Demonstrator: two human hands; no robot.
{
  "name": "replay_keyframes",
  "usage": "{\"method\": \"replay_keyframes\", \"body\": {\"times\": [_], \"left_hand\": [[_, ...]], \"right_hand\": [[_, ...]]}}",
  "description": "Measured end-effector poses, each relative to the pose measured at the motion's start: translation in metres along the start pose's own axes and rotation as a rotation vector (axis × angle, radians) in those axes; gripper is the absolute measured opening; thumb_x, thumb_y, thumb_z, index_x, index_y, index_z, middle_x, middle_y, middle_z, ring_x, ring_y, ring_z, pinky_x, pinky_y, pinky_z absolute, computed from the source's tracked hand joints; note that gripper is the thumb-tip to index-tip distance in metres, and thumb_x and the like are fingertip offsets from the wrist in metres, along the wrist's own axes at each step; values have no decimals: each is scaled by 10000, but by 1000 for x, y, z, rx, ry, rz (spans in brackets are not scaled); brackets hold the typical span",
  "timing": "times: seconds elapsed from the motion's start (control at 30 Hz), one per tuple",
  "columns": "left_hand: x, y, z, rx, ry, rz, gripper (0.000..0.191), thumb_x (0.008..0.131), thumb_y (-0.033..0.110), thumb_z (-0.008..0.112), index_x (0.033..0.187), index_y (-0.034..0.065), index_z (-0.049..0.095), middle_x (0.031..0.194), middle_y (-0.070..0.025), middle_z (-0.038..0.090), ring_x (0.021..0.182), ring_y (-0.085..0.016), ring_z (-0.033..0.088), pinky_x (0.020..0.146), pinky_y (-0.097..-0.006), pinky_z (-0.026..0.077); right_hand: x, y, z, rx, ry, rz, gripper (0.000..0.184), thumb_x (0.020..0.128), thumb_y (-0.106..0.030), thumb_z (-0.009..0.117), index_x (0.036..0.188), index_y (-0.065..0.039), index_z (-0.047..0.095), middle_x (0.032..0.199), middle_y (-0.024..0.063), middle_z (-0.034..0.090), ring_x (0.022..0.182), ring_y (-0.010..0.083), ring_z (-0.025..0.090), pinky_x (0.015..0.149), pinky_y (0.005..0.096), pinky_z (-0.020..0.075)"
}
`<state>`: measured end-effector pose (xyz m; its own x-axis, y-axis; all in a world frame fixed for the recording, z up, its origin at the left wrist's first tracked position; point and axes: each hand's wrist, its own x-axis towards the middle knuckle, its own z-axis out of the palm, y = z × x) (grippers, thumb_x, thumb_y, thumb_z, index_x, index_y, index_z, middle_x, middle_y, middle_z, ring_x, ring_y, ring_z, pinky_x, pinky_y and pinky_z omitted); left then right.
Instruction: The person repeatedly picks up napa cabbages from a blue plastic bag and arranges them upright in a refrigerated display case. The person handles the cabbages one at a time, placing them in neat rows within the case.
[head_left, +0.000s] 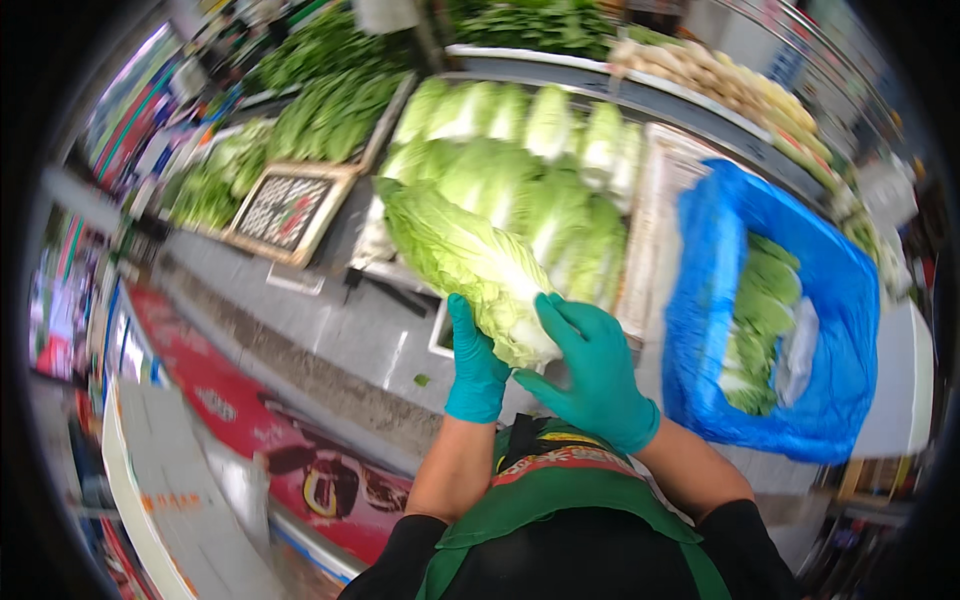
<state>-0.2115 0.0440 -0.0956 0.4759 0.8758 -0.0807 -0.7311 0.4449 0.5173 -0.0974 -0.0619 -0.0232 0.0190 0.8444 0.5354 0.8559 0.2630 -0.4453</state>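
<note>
Both hands wear teal rubber gloves. My left hand (477, 367) supports a long napa cabbage (480, 262) from its lower left side, with the thumb up along the leaves. At the white base end of that cabbage is my right hand (596, 367), its fingertips at the stem side and its thumb stretched apart below. Whether the right fingers press on the cabbage or only rest beside it is hard to tell. The cabbage tilts, leafy tip toward the upper left. Just beyond it, rows of napa cabbages (480, 172) fill a display bin.
On the right stands a crate lined with blue plastic (840, 360), holding loose cabbage leaves (761, 322) and a clear bag. A foam box edge (641, 225) borders the bin. Leafy greens (330, 112) and a framed panel (289, 210) are at left. White radishes (675, 64) lie behind.
</note>
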Motion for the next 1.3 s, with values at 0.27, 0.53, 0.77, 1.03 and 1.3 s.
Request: {"method": "replay_keyframes", "body": {"times": [0.27, 0.53, 0.77, 1.03, 1.3], "left_hand": [[-32, 70, -77, -180, 205, 133, 714, 892, 533, 571, 1423, 90, 390, 1397, -113, 476, 1240, -315, 491, 1060, -472, 398], [-36, 111, -105, -110, 171, 86, 640, 896, 409, 647, 1398, 80, 423, 1362, -101, 509, 1220, -257, 515, 1032, -411, 432], [-20, 118, -105, -96, 375, 226, 432, 947, 233, 567, 1307, 1, 507, 1281, -116, 569, 1153, -247, 560, 1031, -379, 422], [-26, 133, -131, -177, 346, 238, 407, 938, 280, 588, 1274, 57, 529, 1178, -104, 622, 999, -232, 615, 891, -369, 497], [-58, 94, -177, -345, 714, 169, 349, 909, 217, 577, 1221, 60, 569, 1145, -86, 634, 1014, -245, 612, 896, -409, 503]], "right_hand": [[8, -48, 95, 683, -212, 434, 1091, 704, -336, 844, 1500, -2, 177, 1414, 221, 396, 1277, 310, 442, 1038, 404, 391], [28, -58, 143, 967, -227, 672, 929, 702, -248, 840, 1435, 8, 331, 1362, 169, 463, 1205, 241, 500, 1005, 369, 421], [22, -57, 165, 967, -90, 768, 797, 731, -230, 820, 1364, 29, 411, 1242, 144, 566, 1100, 226, 571, 941, 336, 464], [19, -38, 180, 1408, 62, 1003, 515, 852, -114, 683, 1303, 12, 468, 1205, 125, 592, 1052, 208, 599, 898, 334, 494], [24, 1, 197, 1918, 154, 1111, 530, 941, -275, 591, 1382, -50, 401, 1333, 132, 513, 1215, 274, 511, 1066, 441, 395]]}}
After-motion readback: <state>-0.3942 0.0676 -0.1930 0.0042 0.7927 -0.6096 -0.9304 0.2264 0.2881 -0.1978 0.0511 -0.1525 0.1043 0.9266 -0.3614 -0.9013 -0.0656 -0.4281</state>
